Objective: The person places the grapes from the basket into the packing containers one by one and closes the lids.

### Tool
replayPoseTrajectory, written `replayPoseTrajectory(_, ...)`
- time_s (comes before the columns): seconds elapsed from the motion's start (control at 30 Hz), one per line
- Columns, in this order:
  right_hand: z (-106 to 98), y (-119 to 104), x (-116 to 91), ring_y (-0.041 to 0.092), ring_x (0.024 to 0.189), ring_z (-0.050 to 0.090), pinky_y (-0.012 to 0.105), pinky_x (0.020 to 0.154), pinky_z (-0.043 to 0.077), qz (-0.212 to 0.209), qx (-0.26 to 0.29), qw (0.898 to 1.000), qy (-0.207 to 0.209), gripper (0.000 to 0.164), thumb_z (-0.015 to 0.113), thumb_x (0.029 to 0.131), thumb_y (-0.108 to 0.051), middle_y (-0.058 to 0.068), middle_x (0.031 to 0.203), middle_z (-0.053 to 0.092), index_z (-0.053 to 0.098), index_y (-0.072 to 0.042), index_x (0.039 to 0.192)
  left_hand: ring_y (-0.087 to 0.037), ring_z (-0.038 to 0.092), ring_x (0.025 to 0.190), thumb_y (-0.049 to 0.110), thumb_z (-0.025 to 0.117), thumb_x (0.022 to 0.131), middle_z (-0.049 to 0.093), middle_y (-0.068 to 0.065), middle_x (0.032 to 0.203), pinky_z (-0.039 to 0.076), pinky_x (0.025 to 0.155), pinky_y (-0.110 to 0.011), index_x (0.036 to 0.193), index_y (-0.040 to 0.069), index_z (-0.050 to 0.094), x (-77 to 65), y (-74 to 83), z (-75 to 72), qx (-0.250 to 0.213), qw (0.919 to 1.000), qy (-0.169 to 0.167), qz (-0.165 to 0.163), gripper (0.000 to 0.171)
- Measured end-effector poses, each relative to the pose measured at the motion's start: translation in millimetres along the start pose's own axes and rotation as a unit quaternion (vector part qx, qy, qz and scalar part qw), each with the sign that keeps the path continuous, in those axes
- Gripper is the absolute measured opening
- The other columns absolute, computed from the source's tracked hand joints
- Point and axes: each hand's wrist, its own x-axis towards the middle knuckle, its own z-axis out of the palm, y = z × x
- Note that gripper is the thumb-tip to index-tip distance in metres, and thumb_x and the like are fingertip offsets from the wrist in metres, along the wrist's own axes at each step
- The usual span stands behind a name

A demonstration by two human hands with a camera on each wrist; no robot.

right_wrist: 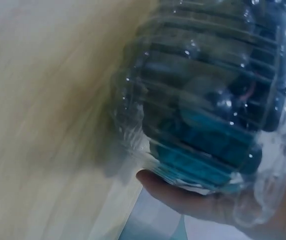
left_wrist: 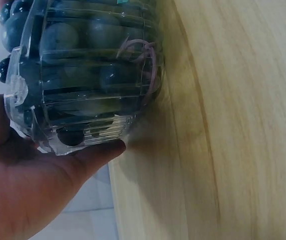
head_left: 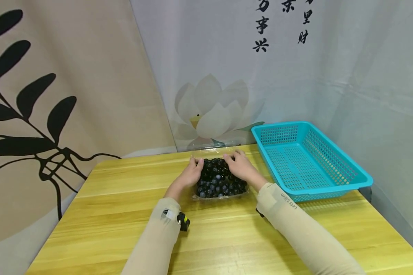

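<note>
A clear plastic clamshell box (head_left: pixel 194 197) full of dark grapes (head_left: pixel 216 178) is at the middle of the wooden table, its transparent lid (head_left: pixel 213 146) raised at the back. My left hand (head_left: pixel 191 172) grips its left side, thumb over the rim. On the opposite side my right hand (head_left: pixel 241 166) holds it, thumb above the grapes. In the left wrist view, ribbed plastic wall (left_wrist: pixel 97 75) shows grapes and a pink stem-like strand behind it, with a finger under the box's far corner. The right wrist view has a finger beneath the box (right_wrist: pixel 208 95) too.
A turquoise plastic basket (head_left: pixel 297 168) with perforated walls stands to the right of the box, near my right forearm. The wooden table (head_left: pixel 124 214) meets a printed curtain (head_left: pixel 213 68) at the back. A small black device (head_left: pixel 183 221) is strapped to my left wrist.
</note>
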Motion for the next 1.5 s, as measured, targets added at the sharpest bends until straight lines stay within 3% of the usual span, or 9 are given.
replayPoseTrajectory(0.47,4,2,1,0.039,0.168,-0.006,0.064,0.134,0.018,0.016,0.001,1.0,0.025,0.05,0.042,0.115,-0.042,0.029,0.168,0.039,0.069,-0.003,0.105,-0.045,0.037,0.154,0.044,0.026,0.118,0.036,-0.031,0.161,0.035,0.127,-0.06,0.157,-0.005,0.027,0.4,10.1,3.2,0.015,0.9968,-0.021,-0.076,0.062)
replayPoseTrajectory(0.67,1,2,8,0.042,0.123,0.062,0.057,0.111,0.05,0.031,0.023,0.999,0.016,0.052,0.042,0.115,-0.045,0.019,0.094,0.069,0.068,0.0,0.104,-0.046,0.037,0.154,0.042,0.03,0.118,0.036,-0.031,0.16,0.035,0.126,-0.06,0.156,-0.005,0.029,0.0,7.9,-0.1,-0.015,0.9973,-0.018,-0.07,0.06)
replayPoseTrajectory(0.77,-4,3,10,0.041,0.11,0.063,0.058,0.111,0.051,0.065,0.081,0.995,-0.009,0.055,0.042,0.114,-0.046,0.019,0.125,0.068,0.067,-0.001,0.133,-0.045,0.039,0.152,0.043,0.034,0.117,0.034,-0.028,0.163,0.038,0.124,-0.06,0.158,-0.002,0.028,-1.6,6.1,-0.7,-0.049,0.996,-0.013,-0.073,0.061)
replayPoseTrajectory(0.87,-10,3,9,0.041,0.152,0.043,0.066,0.128,0.03,0.091,0.146,0.985,-0.014,0.054,0.042,0.115,-0.043,0.017,0.167,0.043,0.061,-0.006,0.148,-0.046,0.044,0.147,0.042,0.038,0.117,0.031,-0.028,0.166,0.041,0.121,-0.06,0.16,-0.001,0.029,-4.0,4.3,-1.0,-0.054,0.9962,0.006,-0.068,0.062)
replayPoseTrajectory(0.97,-12,4,8,0.028,0.101,0.064,0.062,0.127,0.035,0.112,0.194,0.975,-0.002,0.049,0.043,0.114,-0.041,0.015,0.126,0.067,0.066,-0.007,0.14,-0.047,0.045,0.146,0.041,0.044,0.115,0.03,-0.03,0.167,0.041,0.121,-0.061,0.158,-0.004,0.035,-7.0,3.5,-1.4,-0.029,0.9972,0.035,-0.06,0.063)
replayPoseTrajectory(1.03,-13,5,7,0.02,0.07,0.044,0.056,0.118,0.042,0.123,0.212,0.97,0.009,0.046,0.045,0.113,-0.041,0.006,0.087,0.058,0.065,-0.006,0.135,-0.047,0.04,0.151,0.041,0.049,0.114,0.029,-0.03,0.167,0.039,0.125,-0.06,0.155,-0.005,0.04,-8.2,2.7,-1.7,-0.011,0.9965,0.059,-0.058,0.062)
replayPoseTrajectory(1.17,-13,8,7,0.035,0.113,0.063,0.062,0.127,0.034,0.134,0.249,0.959,0.015,0.053,0.045,0.112,-0.041,0.019,0.125,0.064,0.053,-0.003,0.147,-0.045,0.037,0.155,0.042,0.058,0.11,0.033,-0.025,0.166,0.037,0.127,-0.061,0.149,-0.002,0.05,-8.9,1.6,-2.6,-0.003,0.9927,0.103,-0.062,0.06)
replayPoseTrajectory(1.27,-15,10,7,0.043,0.163,0.022,0.066,0.133,0.019,0.132,0.281,0.95,0.021,0.064,0.043,0.113,-0.04,0.02,0.175,0.023,0.034,-0.002,0.163,-0.044,0.046,0.147,0.043,0.061,0.109,0.037,-0.023,0.165,0.043,0.121,-0.061,0.147,0.002,0.053,-9.5,1.8,-3.7,-0.006,0.991,0.117,-0.065,0.056)
replayPoseTrajectory(1.5,-16,12,4,0.043,0.153,0.035,0.064,0.132,0.021,0.121,0.329,0.936,0.038,0.061,0.038,0.115,-0.036,0.019,0.168,0.028,0.018,-0.008,0.165,-0.042,0.055,0.142,0.043,0.059,0.11,0.038,-0.021,0.167,0.053,0.112,-0.057,0.151,0.003,0.052,-10.7,-1.2,-5.2,0.004,0.9942,0.097,-0.047,0.058)
